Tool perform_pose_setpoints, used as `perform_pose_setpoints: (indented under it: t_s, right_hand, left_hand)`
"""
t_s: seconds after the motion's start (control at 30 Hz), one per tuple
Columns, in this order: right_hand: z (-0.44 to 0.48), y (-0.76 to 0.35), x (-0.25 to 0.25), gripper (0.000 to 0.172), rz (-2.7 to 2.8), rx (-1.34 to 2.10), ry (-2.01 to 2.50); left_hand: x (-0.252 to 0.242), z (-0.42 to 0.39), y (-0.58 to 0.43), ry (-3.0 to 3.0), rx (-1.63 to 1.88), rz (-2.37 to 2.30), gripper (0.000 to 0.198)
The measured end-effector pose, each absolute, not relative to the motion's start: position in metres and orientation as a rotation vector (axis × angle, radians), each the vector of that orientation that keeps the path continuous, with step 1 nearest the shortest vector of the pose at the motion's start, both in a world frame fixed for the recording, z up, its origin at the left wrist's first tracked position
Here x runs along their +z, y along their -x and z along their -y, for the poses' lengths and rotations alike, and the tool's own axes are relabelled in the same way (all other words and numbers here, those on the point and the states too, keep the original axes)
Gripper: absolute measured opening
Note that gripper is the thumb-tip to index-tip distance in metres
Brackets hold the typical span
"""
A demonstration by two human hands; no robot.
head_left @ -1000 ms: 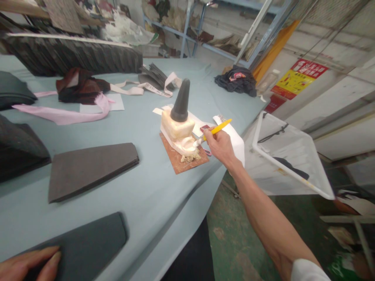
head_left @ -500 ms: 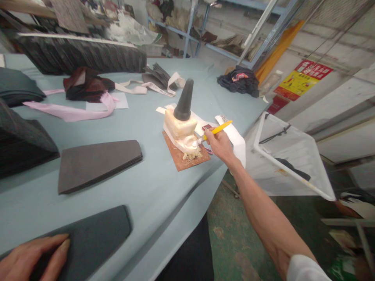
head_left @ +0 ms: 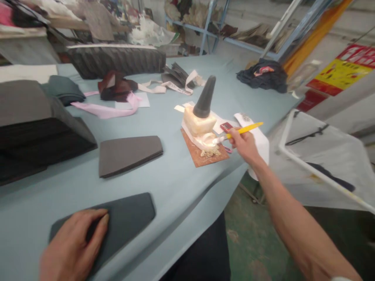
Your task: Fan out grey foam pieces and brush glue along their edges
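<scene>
My right hand (head_left: 243, 145) grips a brush (head_left: 247, 128) with a yellow handle, its white-coated tip over the open well of a glue-crusted pale container (head_left: 200, 121). A black cone (head_left: 206, 97) stands upright on that container. Underneath lies a brown board (head_left: 199, 159), with dried crumbs on it. My left hand (head_left: 79, 242) rests on a stack of dark, tapered fabric panels (head_left: 129, 214) at the near edge. Its thumb and forefinger tips are pressed together; whatever may be between them is hidden.
Another stack of grey-brown panels (head_left: 129, 154) lies beyond my left hand, with a taller dark pile (head_left: 43, 128) at the left. Pink cloth (head_left: 102, 111) and dark cloth (head_left: 260, 76) lie farther back. A white bin (head_left: 283, 144) stands off the table's right edge.
The view has turned left, so everything sits farther right in it and more of my left hand shows. The brush stays at the container's well; my left hand stays on the dark panels.
</scene>
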State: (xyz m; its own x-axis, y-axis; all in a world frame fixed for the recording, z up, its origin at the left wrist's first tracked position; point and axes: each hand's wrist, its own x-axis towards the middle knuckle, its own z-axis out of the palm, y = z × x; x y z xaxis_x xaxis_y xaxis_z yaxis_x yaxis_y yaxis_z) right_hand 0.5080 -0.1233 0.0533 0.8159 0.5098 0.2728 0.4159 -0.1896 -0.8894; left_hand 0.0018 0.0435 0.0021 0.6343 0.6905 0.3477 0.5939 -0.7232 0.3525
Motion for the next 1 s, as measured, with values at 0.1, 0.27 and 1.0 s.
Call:
perform_pose_setpoints:
  t_s: [0.1,0.27,1.0]
  right_hand:
    - [0.135,-0.511,0.062,0.040,0.625,0.068,1.774]
    - [0.138,-0.487,0.087,0.034,0.594,0.033,1.690]
    - [-0.019,-0.332,0.074,0.052,0.913,0.487,1.404]
  left_hand:
    - [0.010,-0.042,-0.004,-2.633,0.644,-1.006,0.035]
    - [0.018,-0.041,-0.008,-2.596,0.602,-0.978,0.037]
    - [0.071,-0.107,-0.032,-2.468,0.496,-0.832,0.027]
